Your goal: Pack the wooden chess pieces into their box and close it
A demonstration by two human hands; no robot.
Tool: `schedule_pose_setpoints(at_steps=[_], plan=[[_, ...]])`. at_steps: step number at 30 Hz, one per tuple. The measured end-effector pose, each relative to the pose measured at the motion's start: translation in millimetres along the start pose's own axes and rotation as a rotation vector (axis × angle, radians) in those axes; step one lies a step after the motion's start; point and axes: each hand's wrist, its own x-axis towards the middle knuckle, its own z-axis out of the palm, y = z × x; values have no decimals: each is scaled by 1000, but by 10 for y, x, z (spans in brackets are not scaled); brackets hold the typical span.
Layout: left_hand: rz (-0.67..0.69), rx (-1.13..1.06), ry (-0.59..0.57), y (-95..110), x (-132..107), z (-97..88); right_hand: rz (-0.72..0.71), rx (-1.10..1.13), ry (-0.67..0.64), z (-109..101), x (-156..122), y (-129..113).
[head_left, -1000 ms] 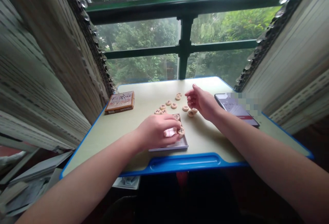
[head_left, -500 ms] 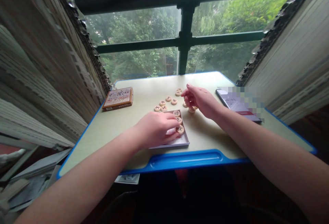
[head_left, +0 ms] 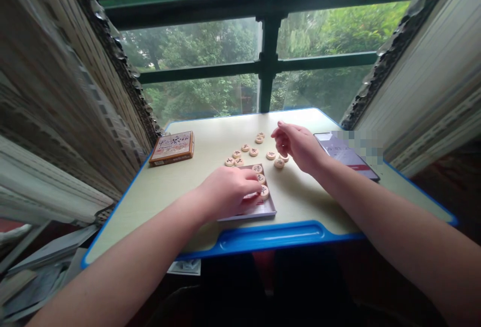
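Note:
My left hand (head_left: 233, 189) is over a shallow open box (head_left: 268, 207) near the front edge of the table. Its thumb and fingers close on the edge of a round wooden Chinese chess piece (head_left: 264, 192) inside the box. Two more pieces, including one with a black character (head_left: 257, 169), lie behind it along the box's right side. My hand hides the box's left part. Off to the right, my right hand (head_left: 295, 144) hovers with loosely bent fingers and the thumb apart, nothing visible in it. Below it sits a loose chess piece (head_left: 279, 164).
More loose chess pieces (head_left: 253, 152) lie behind the box. A decorated box lid (head_left: 173, 147) is at the table's left, and a grey device (head_left: 351, 159), partly pixelated, at the right. A blue pen groove (head_left: 272, 235) runs along the front edge. Windows and curtains surround the table.
My right hand has shifted slightly right and up from the loose pieces, uncovering some of them. My left hand stays at the same piece in the box. The view has tilted a little.

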Motion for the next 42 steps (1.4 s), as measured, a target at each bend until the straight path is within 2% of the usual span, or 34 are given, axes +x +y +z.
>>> schedule_pose_setpoints(at_steps=[4, 10, 17, 20, 24, 26, 28, 31, 36, 39, 42], plan=[[-7, -25, -5, -16, -1, 9, 45, 16, -35, 25, -28, -2], [-36, -49, -28, 0, 6, -25, 35, -18, -30, 27, -18, -2], [-24, -27, 7, 15, 20, -18, 33, -103, -38, 62, -37, 48], [-17, -14, 22, 14, 28, 13, -87, -341, -39, 55, -25, 102], [-10, 3, 36, 11, 29, 29, -416, -1022, -50, 19, 39, 227], [1, 7, 32, 10, 25, 27, -464, -1245, -134, 10, 65, 287], [-4, 11, 25, 11, 20, 21, -434, -1329, -239, 8, 78, 322], [-36, 19, 31, 18, 13, 0, -431, -1345, -274, 0, 94, 328], [-54, 13, 78, 13, 5, -52, -434, -1255, -201, -29, 128, 298], [-103, 10, 169, -23, -1, -56, -414, -1071, -159, -7, 79, 224], [-186, 10, 283, -88, -8, -44, -259, -750, -124, 47, -35, 97]])
